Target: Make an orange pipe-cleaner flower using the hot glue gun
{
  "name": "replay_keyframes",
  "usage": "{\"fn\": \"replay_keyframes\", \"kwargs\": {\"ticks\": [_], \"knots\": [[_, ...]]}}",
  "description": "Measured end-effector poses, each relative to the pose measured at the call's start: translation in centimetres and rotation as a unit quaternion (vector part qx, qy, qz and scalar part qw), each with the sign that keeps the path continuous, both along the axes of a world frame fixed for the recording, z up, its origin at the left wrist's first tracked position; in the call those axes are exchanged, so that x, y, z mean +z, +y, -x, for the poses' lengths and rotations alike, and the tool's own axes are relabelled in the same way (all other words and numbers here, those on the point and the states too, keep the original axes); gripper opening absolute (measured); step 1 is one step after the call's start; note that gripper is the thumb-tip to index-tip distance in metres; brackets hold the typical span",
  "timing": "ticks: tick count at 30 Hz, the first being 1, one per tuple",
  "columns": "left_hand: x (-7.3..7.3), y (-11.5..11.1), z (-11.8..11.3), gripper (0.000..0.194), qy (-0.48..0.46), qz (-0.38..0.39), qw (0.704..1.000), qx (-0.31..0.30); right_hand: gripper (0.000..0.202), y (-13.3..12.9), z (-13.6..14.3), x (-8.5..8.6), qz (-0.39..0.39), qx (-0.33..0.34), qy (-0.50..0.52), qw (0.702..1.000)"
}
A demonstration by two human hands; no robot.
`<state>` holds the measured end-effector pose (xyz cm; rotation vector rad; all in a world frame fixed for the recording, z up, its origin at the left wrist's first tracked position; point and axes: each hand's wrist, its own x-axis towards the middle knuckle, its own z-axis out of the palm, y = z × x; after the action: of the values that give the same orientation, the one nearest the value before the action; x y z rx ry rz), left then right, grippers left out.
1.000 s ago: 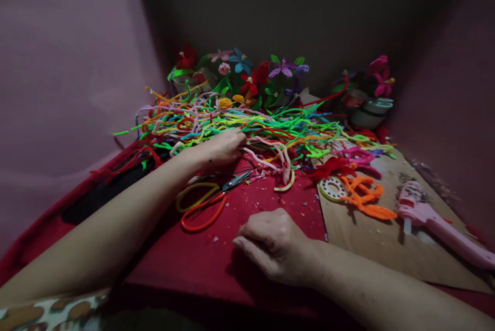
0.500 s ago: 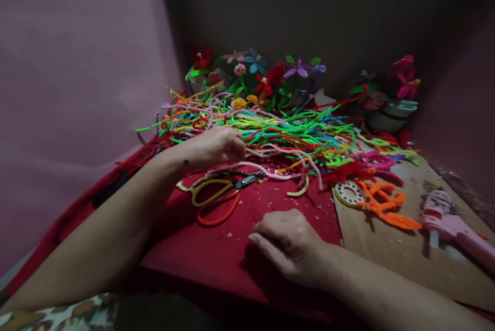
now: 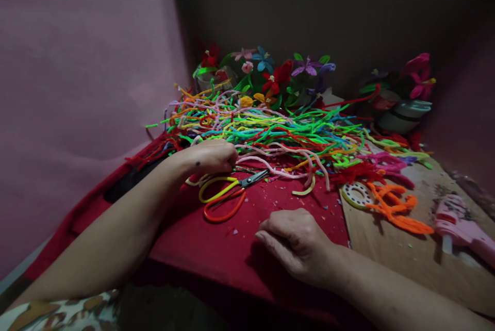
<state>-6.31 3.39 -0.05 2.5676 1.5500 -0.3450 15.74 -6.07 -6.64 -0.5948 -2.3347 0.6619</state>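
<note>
My left hand (image 3: 219, 155) is closed at the near edge of a heap of coloured pipe cleaners (image 3: 282, 127). A pink pipe cleaner (image 3: 257, 160) runs out to the right from beside its fingers; whether they grip it is hidden. Just below that hand lie scissors (image 3: 247, 181) with one yellow and one red-orange handle, blades pointing right. My right hand (image 3: 294, 241) rests curled on the red cloth (image 3: 209, 253), thumb against the fingers, with nothing showing in it. A short pale yellow pipe cleaner piece (image 3: 304, 191) lies beyond it.
On the right, a wooden board (image 3: 386, 253) carries a white ring-shaped spool (image 3: 356, 195), bent orange pipe cleaners (image 3: 398, 210) and a pink glue gun (image 3: 456, 222). Pipe cleaner flowers (image 3: 274, 81) and a jar (image 3: 404, 114) stand at the back. A pink wall (image 3: 85, 88) rises at left.
My left hand has come down and slightly towards me, from over the heap to the pink pipe cleaner by the scissors. My right hand stays curled in place. The view has shifted slightly left.
</note>
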Motion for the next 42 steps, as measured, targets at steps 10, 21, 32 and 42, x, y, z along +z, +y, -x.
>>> {"fn": "replay_keyframes", "kwargs": {"ticks": [10,21,32,42], "knots": [[2.0,-0.6,0.7,0.014,-0.105,-0.019,0.994,0.021,0.023,0.0,0.1,0.3,0.003,-0.008,0.019,1.000],[2.2,-4.0,-2.4,0.016,-0.298,-0.118,0.937,-0.140,0.021,1.6,-0.3,2.5,0.053,-0.238,0.189,0.951],[2.4,-6.5,-4.3,0.020,-0.491,-0.293,0.820,0.030,0.019,2.3,-0.3,3.3,0.344,-0.158,0.267,0.886],[-1.3,-5.0,-7.2,0.022,-0.750,0.293,0.570,0.166,0.022,1.7,0.1,3.4,0.322,-0.148,0.262,0.898]]}}
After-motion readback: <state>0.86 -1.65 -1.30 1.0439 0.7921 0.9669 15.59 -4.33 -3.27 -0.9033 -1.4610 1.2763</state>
